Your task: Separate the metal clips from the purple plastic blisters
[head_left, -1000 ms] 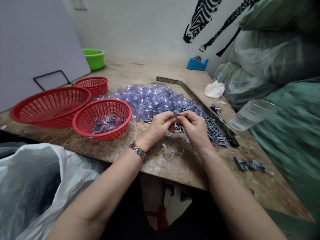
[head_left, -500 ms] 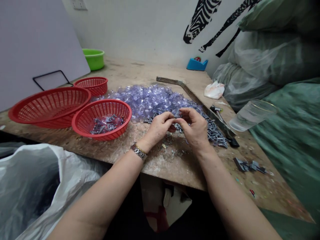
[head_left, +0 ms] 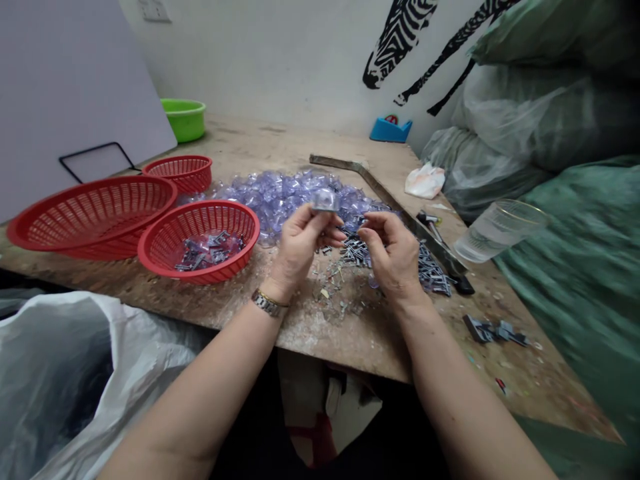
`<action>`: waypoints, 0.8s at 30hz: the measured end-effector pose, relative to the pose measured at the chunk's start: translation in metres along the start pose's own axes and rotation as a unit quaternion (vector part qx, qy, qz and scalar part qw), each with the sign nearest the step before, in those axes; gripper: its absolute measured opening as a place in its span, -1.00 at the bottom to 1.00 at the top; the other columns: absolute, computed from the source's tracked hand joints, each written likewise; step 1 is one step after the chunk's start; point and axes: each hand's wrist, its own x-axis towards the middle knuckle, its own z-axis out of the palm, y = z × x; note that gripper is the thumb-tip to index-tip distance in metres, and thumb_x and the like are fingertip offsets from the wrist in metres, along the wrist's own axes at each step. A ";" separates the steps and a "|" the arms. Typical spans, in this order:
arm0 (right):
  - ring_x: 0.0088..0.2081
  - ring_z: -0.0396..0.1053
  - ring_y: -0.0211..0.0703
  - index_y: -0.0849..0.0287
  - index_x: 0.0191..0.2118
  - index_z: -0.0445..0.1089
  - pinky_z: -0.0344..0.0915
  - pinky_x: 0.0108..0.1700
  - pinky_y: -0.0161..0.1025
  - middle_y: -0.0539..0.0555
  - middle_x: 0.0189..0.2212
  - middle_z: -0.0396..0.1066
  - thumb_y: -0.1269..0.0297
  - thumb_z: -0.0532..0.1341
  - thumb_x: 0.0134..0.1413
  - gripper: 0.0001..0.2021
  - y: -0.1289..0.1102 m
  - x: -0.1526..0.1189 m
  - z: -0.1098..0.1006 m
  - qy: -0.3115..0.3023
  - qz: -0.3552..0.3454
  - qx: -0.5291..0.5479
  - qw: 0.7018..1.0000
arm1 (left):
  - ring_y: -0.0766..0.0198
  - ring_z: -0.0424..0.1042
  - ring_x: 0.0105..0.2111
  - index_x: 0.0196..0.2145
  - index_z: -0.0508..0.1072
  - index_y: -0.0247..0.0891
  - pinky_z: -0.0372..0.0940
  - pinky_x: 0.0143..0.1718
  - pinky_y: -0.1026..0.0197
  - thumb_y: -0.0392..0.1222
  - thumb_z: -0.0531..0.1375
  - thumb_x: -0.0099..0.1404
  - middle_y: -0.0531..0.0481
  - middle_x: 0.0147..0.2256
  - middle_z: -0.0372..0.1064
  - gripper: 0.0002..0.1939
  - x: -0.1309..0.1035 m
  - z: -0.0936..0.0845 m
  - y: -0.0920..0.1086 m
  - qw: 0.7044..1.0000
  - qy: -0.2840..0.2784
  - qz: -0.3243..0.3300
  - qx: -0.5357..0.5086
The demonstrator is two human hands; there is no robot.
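Between the thumb and fingers of my left hand (head_left: 295,250) is a clear plastic piece (head_left: 325,199), held up over the table. My right hand (head_left: 395,257) is a little to its right, apart from it, with thumb and fingers curled together. Something small and dark shows at its fingertips, too small to name. Behind both hands spreads a heap of clear purplish plastic pieces (head_left: 275,197). Many small grey plastic parts (head_left: 355,252) lie below and around my right hand, partly hidden by it.
A red basket (head_left: 150,257) with grey and clear parts stands left, beside a larger red basket (head_left: 90,207) and a smaller one (head_left: 195,175). A bent metal bar (head_left: 385,193) borders the heap. A tilted clear cup (head_left: 500,230) is at right. A white bag (head_left: 130,333) hangs at front left.
My hands were together at the fingertips and have now parted. My left hand has turned upward and shifted slightly left, bringing the clear plastic piece into sight.
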 end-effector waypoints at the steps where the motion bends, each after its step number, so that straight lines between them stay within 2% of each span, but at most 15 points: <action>1: -0.33 0.42 -0.16 0.13 -0.18 0.38 0.34 -0.22 -0.18 0.05 -0.36 0.48 0.23 0.18 0.10 -0.83 0.002 0.001 0.000 -0.003 0.005 -0.012 1.000 | 0.46 0.45 -0.50 -0.31 0.36 -0.24 0.38 -0.46 0.40 -0.15 0.14 0.32 0.07 -0.38 0.44 -0.89 0.002 -0.004 0.005 0.998 0.040 0.032 -0.022; 5: -0.30 0.42 -0.11 0.14 -0.27 0.42 0.32 -0.19 -0.16 0.07 -0.34 0.50 0.29 0.16 0.10 -0.88 0.015 0.001 -0.001 -0.046 0.009 -0.077 0.996 | 0.50 0.42 -0.50 -0.28 0.41 -0.16 0.31 -0.47 0.48 -0.14 0.11 0.36 0.11 -0.42 0.45 -0.89 0.014 -0.027 0.027 0.964 0.186 0.140 -0.125; 8: -0.26 0.42 -0.06 0.15 -0.30 0.44 0.30 -0.16 -0.15 0.11 -0.33 0.51 0.34 0.15 0.11 -0.88 0.025 -0.001 -0.001 -0.105 -0.001 -0.160 0.982 | 0.54 0.40 -0.51 -0.27 0.41 -0.15 0.28 -0.46 0.50 -0.08 0.09 0.38 0.15 -0.44 0.43 -0.84 0.019 -0.041 0.036 0.939 0.217 0.180 -0.194; 11: -0.21 0.40 -0.02 0.18 -0.24 0.47 0.28 -0.11 -0.14 0.16 -0.28 0.49 0.36 0.14 0.13 -0.84 0.030 -0.005 0.002 -0.167 -0.012 -0.244 0.955 | 0.52 0.40 -0.49 -0.25 0.42 -0.17 0.30 -0.43 0.46 0.07 0.03 0.38 0.12 -0.42 0.42 -0.70 0.019 -0.039 0.035 0.946 0.200 0.154 -0.203; 14: -0.16 0.37 0.01 0.21 -0.16 0.48 0.26 -0.07 -0.13 0.21 -0.23 0.46 0.35 0.14 0.16 -0.79 0.029 -0.009 0.006 -0.212 -0.012 -0.310 0.927 | 0.49 0.40 -0.51 -0.24 0.41 -0.20 0.29 -0.47 0.44 0.09 0.03 0.37 0.10 -0.45 0.40 -0.68 0.017 -0.027 0.027 0.970 0.178 0.070 -0.153; 17: -0.14 0.33 0.06 0.20 -0.15 0.49 0.25 -0.09 -0.09 0.24 -0.21 0.45 0.31 0.13 0.18 -0.78 0.023 -0.011 0.010 -0.236 -0.012 -0.362 0.902 | 0.48 0.39 -0.54 -0.25 0.38 -0.22 0.28 -0.50 0.44 -0.06 0.15 0.32 0.10 -0.48 0.39 -0.82 0.014 -0.013 0.016 0.991 0.122 -0.023 -0.047; 20: -0.14 0.30 0.11 0.19 -0.19 0.49 0.24 -0.15 -0.07 0.26 -0.21 0.44 0.30 0.16 0.16 -0.81 0.018 -0.012 0.012 -0.249 -0.022 -0.392 0.885 | 0.49 0.38 -0.57 -0.28 0.35 -0.26 0.29 -0.52 0.44 -0.23 0.16 0.27 0.12 -0.50 0.37 -0.93 0.009 -0.006 0.006 0.994 0.060 -0.081 0.042; 24: -0.15 0.30 0.09 0.18 -0.21 0.44 0.24 -0.15 -0.08 0.23 -0.22 0.44 0.31 0.23 0.08 -0.85 0.022 -0.013 0.011 -0.222 -0.013 -0.367 0.903 | 0.50 0.35 -0.61 -0.32 0.34 -0.30 0.28 -0.55 0.43 -0.33 0.11 0.26 0.13 -0.53 0.33 -0.98 0.006 -0.005 -0.003 0.983 0.007 -0.134 0.127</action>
